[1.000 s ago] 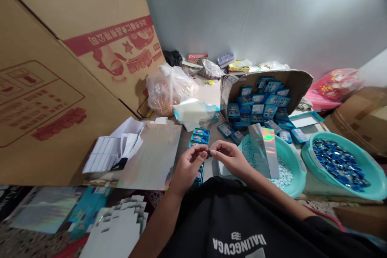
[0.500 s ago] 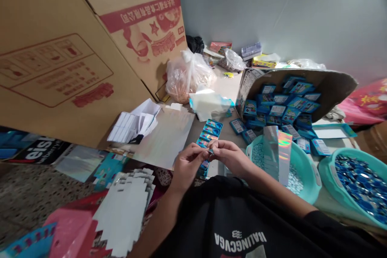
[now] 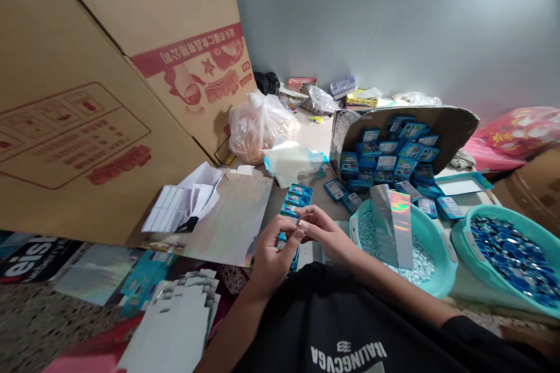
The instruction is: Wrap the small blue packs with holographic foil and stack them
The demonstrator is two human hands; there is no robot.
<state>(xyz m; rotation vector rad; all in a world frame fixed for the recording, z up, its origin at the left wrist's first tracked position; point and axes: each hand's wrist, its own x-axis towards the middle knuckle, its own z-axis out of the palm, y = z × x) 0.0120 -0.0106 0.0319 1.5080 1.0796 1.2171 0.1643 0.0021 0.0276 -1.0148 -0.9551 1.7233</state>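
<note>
My left hand (image 3: pixel 276 246) and my right hand (image 3: pixel 322 234) meet at the fingertips above a row of blue cards (image 3: pixel 297 199) with ring-shaped prints. Thumbs and fingers of both hands are pinched together. Whatever lies between them is too small and too covered to name. To the right of my right hand stands a turquoise basin (image 3: pixel 450 262) with small pale-blue pellets and a shiny holographic card (image 3: pixel 401 226) stuck upright in it. A second turquoise basin (image 3: pixel 464 250) with blue, glossy pieces is farther right.
An open carton (image 3: pixel 457 128) on its side spills small blue boxes (image 3: pixel 387 162). Large cardboard boxes (image 3: pixel 109 93) wall off the left. Holographic sheets (image 3: pixel 231 215), white folded card (image 3: pixel 168 210) and a tied plastic bag (image 3: pixel 258 134) lie between. Stacked grey card blanks (image 3: pixel 168 326) sit lower left.
The camera view has turned slightly, so the surroundings sit farther left and mostly lower. My hands stay together over the cards, with the fingers shifted a little.
</note>
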